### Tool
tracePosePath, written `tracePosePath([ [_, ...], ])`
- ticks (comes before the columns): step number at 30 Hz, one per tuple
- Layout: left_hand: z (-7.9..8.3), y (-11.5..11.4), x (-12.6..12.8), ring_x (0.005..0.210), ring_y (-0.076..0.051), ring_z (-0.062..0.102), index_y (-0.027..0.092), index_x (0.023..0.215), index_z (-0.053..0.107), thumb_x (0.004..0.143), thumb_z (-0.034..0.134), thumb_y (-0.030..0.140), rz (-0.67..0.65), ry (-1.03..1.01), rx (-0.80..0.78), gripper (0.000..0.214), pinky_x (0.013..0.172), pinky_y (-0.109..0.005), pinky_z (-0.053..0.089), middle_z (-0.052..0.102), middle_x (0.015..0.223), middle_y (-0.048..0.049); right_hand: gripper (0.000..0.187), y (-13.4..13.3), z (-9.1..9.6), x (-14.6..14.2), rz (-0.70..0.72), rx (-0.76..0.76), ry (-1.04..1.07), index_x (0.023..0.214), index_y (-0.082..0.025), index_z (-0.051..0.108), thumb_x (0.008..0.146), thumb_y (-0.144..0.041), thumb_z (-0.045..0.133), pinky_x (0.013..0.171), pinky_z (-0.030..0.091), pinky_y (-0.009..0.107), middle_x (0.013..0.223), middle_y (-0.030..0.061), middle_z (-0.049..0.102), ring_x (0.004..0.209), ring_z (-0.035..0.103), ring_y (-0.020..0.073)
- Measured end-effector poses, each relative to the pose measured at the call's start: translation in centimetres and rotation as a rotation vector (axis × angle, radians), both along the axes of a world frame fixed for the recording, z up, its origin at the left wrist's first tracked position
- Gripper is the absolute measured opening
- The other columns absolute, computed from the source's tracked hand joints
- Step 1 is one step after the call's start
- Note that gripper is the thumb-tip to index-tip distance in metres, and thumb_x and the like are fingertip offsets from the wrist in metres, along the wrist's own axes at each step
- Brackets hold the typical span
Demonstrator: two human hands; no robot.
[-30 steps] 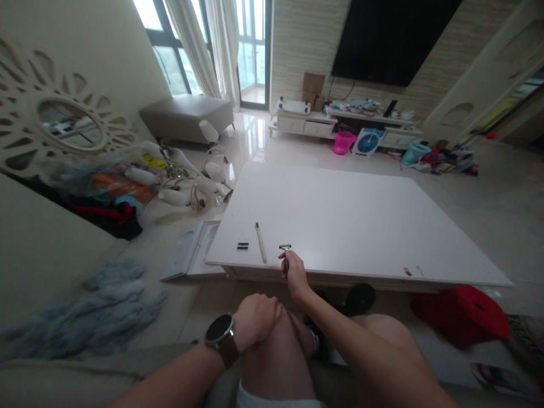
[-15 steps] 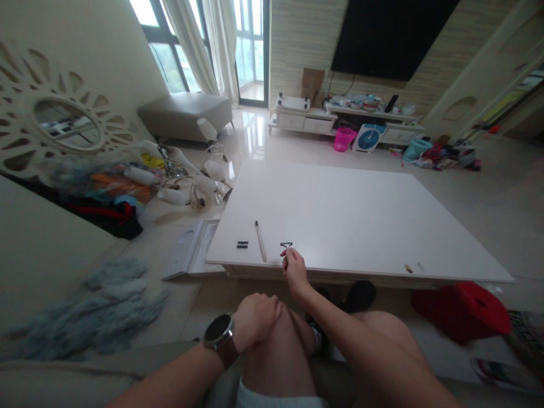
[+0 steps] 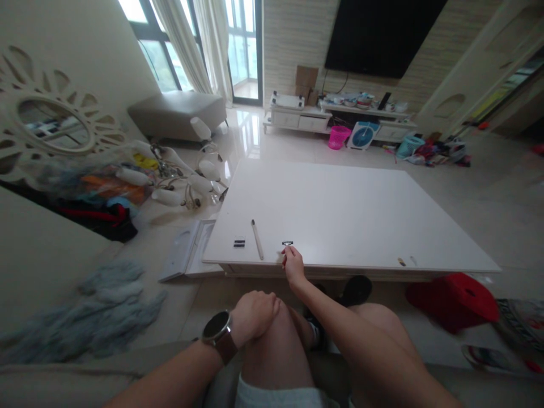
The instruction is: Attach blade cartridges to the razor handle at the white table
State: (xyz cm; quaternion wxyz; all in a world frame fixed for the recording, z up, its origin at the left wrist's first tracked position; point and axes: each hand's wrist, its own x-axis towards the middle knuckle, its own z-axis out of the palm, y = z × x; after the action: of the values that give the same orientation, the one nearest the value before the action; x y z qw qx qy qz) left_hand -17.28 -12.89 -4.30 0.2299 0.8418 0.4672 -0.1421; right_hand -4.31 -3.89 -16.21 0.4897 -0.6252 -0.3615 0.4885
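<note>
As you pinch a sm. T-shaped razor [image 3: 288,243] w/ a dark bar head in your right hand [image 3: 293,265], the head sits over the low, white rect. table [image 3: 340,209], nr its near edge, L of that edge's middle; can't tell if it touches the top. Just L: slim, pale toothbrush [image 3: 257,241] w/ dark head, slanting, butt end by the near edge. Further L, toward near L corner: flat clear pack [image 3: 239,243] w/ 2 black strips. Well apart, toward near R corner: sm. brownish piece [image 3: 402,262], clear sliver [image 3: 413,260] beside it. Your left hand [image 3: 257,314], wearing a round dark-faced watch [image 3: 216,326], grasps nothing visible, fingers draped over your L knee [image 3: 284,323]. Off table's L edge, lower: open flat white box [image 3: 181,255].
</note>
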Motion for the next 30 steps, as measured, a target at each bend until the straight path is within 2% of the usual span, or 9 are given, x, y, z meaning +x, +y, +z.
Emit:
tracePosePath([
  [8,-0.15,-0.16,-0.05,0.094,-0.034,0.071,0.013,0.105,0.069,0.103,0.026,0.029,0.008,-0.023,0.0,0.046,0.083,-0.049,0.057,0.074,0.099,-0.0155,0.029,-0.01,0.33,-0.35,-0.009,0.028,0.056,0.08,-0.021,0.052,0.084,-0.05,0.047,0.05,0.044,0.025,0.061,-0.0037,0.05,0.053,0.052,0.0134],
  [12,-0.21,-0.1,-0.13,0.092,-0.034,0.072,0.012,0.105,0.069,0.103,0.025,0.028,-0.017,-0.026,0.001,0.046,0.083,-0.05,0.057,0.074,0.098,-0.0157,0.029,-0.23,0.5,-0.16,-0.002,0.038,0.047,0.082,-0.021,0.053,0.084,-0.049,0.047,0.05,0.042,0.025,0.063,-0.0033,0.05,0.054,0.05,0.0133],
  [19,-0.75,-0.12,-0.19,0.091,-0.033,0.072,0.014,0.104,0.069,0.103,0.024,0.029,-0.028,-0.031,0.018,0.047,0.081,-0.049,0.057,0.074,0.097,-0.0153,0.028,-0.36,0.44,0.02,0.01,0.064,0.005,0.075,-0.021,0.053,0.085,-0.047,0.05,0.048,0.032,0.024,0.057,-0.0048,0.044,0.051,0.041,0.0123],
  [30,-0.37,-0.09,-0.15,0.093,-0.034,0.071,0.013,0.106,0.069,0.103,0.025,0.03,-0.004,-0.025,0.009,0.048,0.084,-0.05,0.056,0.074,0.099,-0.0157,0.032,-0.14,0.27,0.05,0.019,0.062,-0.03,0.067,-0.022,0.05,0.084,-0.049,0.05,0.05,0.028,0.026,0.054,-0.0048,0.041,0.052,0.038,0.0131],
])
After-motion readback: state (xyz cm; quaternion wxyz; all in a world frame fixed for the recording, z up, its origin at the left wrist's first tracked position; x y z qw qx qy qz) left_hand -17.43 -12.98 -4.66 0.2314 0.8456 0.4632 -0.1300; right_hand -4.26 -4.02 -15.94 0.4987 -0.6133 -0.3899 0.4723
